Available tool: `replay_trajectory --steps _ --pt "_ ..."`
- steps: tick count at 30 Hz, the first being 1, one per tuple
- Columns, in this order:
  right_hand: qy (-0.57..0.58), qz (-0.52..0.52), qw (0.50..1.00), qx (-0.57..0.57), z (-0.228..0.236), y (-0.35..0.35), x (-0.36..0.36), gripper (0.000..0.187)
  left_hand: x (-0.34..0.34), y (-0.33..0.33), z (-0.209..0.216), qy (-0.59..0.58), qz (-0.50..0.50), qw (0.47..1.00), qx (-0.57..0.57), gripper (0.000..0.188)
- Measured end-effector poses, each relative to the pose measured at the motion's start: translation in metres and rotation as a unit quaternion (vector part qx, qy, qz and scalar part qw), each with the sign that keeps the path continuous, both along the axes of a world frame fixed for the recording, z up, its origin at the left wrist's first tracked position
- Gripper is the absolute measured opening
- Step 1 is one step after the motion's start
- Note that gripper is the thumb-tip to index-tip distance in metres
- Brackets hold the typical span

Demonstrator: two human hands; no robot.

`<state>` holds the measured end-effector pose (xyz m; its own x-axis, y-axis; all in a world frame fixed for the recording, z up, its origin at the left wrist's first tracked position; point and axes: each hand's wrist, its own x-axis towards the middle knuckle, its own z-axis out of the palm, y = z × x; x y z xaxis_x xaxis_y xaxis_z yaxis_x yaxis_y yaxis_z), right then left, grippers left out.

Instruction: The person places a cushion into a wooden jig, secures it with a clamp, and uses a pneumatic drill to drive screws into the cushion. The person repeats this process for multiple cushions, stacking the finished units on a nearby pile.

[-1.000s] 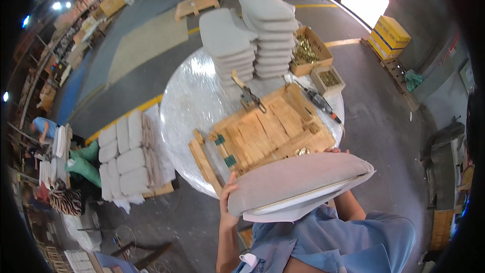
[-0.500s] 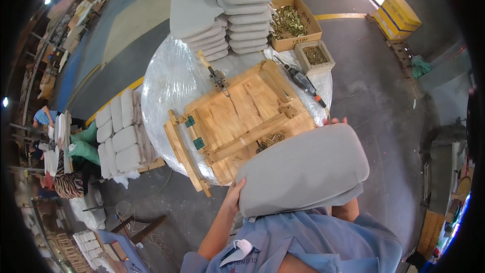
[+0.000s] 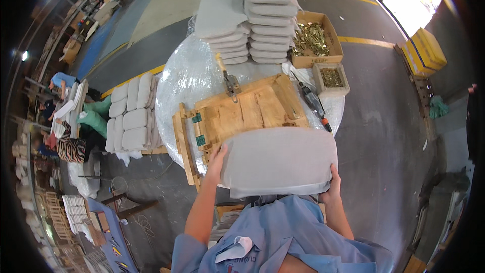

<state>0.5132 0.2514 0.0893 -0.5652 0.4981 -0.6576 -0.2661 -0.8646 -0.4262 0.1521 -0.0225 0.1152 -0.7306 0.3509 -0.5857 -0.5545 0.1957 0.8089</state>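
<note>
One grey cushion (image 3: 279, 162) is held in front of the person's chest, its long axis running left to right and its broad face turned up; it hides the near part of a wooden frame (image 3: 252, 108). The left hand (image 3: 216, 164) grips its left end, the right hand (image 3: 332, 186) its right end. On the round table (image 3: 174, 86) beyond are one power tool (image 3: 313, 103) at right, one clamp (image 3: 232, 87), two cushion stacks (image 3: 273, 33) (the right one taller) and, far right, two open boxes (image 3: 317, 62) of small metal parts.
</note>
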Motion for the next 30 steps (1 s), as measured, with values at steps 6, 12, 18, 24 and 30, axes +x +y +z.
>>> replay_trajectory --steps 6,12,18,24,30 --pt "0.006 -0.026 0.998 0.049 0.014 0.012 -0.071 0.068 -0.069 0.009 -0.047 0.171 0.076 0.974 -0.124 0.057" --pt "0.026 0.007 0.996 0.09 -0.002 0.046 -0.12 0.068 -0.098 -0.004 -0.068 0.366 -0.042 0.788 -0.493 0.088" --pt "0.044 0.045 0.99 0.125 -0.012 0.064 -0.151 0.062 -0.118 -0.009 -0.078 0.257 -0.077 0.83 -0.489 0.086" --pt "0.066 0.108 0.99 0.064 -0.015 0.037 -0.236 0.058 -0.132 -0.088 -0.151 0.29 0.207 0.913 -0.201 0.043" --pt "0.008 0.14 0.99 0.027 -0.048 0.038 -0.271 0.068 -0.118 -0.055 -0.13 0.296 0.233 0.899 -0.225 0.03"
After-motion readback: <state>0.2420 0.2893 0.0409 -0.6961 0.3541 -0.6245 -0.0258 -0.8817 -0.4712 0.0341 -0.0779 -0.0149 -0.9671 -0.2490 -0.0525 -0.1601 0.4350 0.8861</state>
